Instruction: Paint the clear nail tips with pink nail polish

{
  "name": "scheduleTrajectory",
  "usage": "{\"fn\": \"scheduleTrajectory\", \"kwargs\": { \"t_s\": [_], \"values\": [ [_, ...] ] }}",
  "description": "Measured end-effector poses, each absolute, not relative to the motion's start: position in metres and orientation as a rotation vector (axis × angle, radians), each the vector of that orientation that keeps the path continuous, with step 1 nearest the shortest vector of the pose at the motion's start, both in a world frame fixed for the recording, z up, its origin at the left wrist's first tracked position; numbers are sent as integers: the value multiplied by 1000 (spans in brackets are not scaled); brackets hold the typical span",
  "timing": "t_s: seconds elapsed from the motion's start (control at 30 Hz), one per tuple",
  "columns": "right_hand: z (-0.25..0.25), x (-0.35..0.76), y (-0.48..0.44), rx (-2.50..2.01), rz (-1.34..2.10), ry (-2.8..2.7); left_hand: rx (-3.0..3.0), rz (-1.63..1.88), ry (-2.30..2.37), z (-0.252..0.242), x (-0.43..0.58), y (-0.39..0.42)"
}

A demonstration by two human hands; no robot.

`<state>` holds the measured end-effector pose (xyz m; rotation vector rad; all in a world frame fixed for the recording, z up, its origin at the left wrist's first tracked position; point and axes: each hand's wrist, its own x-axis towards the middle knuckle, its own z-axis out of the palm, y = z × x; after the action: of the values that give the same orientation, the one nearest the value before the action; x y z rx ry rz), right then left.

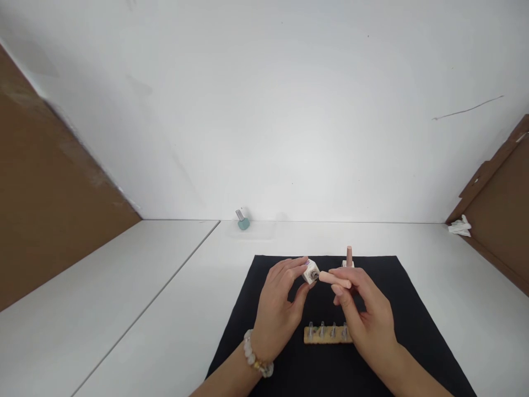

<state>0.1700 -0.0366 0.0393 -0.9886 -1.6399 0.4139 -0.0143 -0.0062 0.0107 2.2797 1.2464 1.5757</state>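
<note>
My left hand (281, 303) holds a white nail polish bottle (309, 272) tilted, its neck toward the right. Between the fingertips of my right hand (367, 309) is a pink nail polish cap (334, 279), its narrow end right at the bottle's mouth. Whether the brush is inside the neck, I cannot tell. Behind my right hand stands a second bottle with a pinkish cap (349, 256), partly hidden. Below both hands lies a wooden strip (328, 339) with several clear nail tips (322, 329) standing on it; my right hand covers its right end.
A black mat (318, 372) lies under the work on a white table (182, 314). Toward the back left, a teal nail polish bottle (243, 223) sits on a clear tray (264, 231). Brown boards (49, 182) flank both sides, with a crumpled white tissue (460, 226) at the right.
</note>
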Motion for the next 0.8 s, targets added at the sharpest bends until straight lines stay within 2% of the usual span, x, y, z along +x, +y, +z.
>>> {"fn": "scheduleTrajectory", "kwargs": {
  "t_s": [0.33, 0.53, 0.8],
  "values": [
    [47, 170, -29, -1126, 659, -1473, 2208, 1477, 1276, 11, -14, -8],
    [61, 188, -20, -1244, 640, -1164, 1931, 1237, 1474, -2, -17, 4],
    [58, 185, -22, -1218, 703, -1145, 1791, 1028, 1540, -17, -24, 22]
  ]
}}
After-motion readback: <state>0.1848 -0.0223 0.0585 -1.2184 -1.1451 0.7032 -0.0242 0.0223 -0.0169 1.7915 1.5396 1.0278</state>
